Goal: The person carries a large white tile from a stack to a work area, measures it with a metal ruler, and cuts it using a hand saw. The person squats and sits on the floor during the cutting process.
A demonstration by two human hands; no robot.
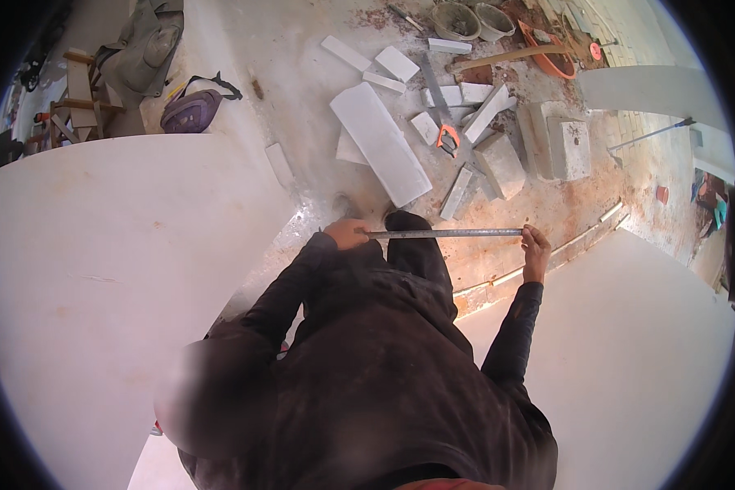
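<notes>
A long, thin, straight grey bar [445, 233] spans level in front of my body, across my dark trousers. Near its left end, my left hand [349, 234] is closed round it. The fingers of my right hand [536, 251] pinch the other end, with that forearm raised from below. Whether the bar is a rod or a stiff strip, I cannot make out. Just beyond my feet, a large white block [380, 143] lies slanted on the floor. To its right rests a handsaw [447, 140] with an orange and black handle, its blade pointing away among cut white block pieces [501, 166].
Two buckets [456, 22] stand at the far side beside an orange tub [551, 55]. A purple bag [190, 111] sits at far left near a wooden frame [80, 102]. White wall surfaces [98, 261] rise on my left and right. A low ledge [547, 260] runs along the right.
</notes>
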